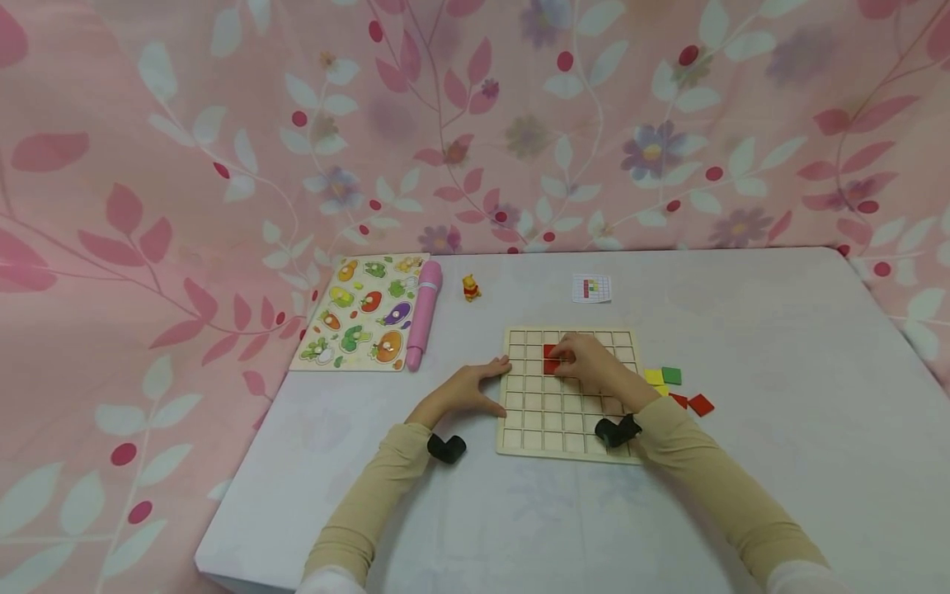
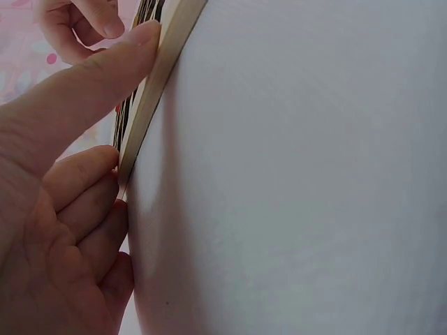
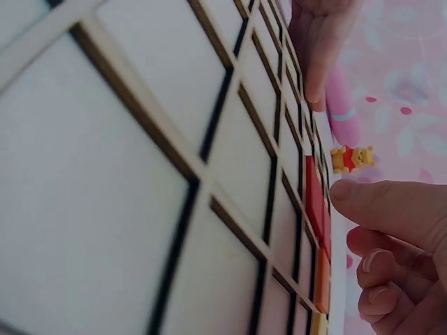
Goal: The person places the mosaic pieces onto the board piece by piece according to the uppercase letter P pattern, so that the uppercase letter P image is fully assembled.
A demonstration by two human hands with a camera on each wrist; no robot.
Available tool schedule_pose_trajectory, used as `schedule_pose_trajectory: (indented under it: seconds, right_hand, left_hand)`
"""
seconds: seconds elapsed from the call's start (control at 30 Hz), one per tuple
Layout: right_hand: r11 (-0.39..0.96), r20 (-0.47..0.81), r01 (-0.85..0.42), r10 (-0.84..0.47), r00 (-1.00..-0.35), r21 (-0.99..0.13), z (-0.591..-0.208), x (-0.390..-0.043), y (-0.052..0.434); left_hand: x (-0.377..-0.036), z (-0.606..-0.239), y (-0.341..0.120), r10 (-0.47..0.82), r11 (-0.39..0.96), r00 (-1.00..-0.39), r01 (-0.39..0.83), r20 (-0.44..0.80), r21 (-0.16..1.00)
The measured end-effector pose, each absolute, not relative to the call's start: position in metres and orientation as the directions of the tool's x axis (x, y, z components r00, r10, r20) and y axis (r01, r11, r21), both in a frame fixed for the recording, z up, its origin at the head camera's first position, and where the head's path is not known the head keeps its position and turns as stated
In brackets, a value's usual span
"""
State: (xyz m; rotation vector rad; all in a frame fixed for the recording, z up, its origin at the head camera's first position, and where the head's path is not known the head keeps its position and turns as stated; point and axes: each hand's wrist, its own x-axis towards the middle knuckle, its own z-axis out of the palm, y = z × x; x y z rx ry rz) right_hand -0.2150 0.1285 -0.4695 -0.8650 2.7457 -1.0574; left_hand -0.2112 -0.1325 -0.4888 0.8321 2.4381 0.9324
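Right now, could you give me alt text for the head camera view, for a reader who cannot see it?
A person's right hand presses red tiles into a wooden grid board while the left hand steadies the board's left edge on a white table. Loose colored tiles lie right of the board; a vegetable puzzle, pink pen and pattern card lie beyond.

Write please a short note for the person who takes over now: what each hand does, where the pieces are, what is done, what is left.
Left hand: fingers against the left edge of the wooden grid board.
Right hand: fingertips on the red tiles in the board's upper rows; grip unclear.
Done: the red tiles sit in cells.
Left: almost all other cells empty; loose tiles (yellow, green, red) lie right of the board. Pattern card lies behind it.
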Motion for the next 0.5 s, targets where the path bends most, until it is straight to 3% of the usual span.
schedule_pose_trajectory:
  seconds: [0.23, 0.5]
  right_hand:
    - [0.578, 0.192, -0.51, -0.523, -0.831, -0.637, -0.452, -0.21, 0.139]
    - [0.595, 0.284, -0.581, -0.52, -0.805, -0.556, -0.435, -0.208, 0.168]
  left_hand:
    - [-0.211, -0.488, -0.134, 0.641, 0.612, -0.751, 0.377, -0.156, 0.695]
    - [-0.211, -0.489, -0.133, 0.643, 0.612, -0.75, 0.38, -0.156, 0.693]
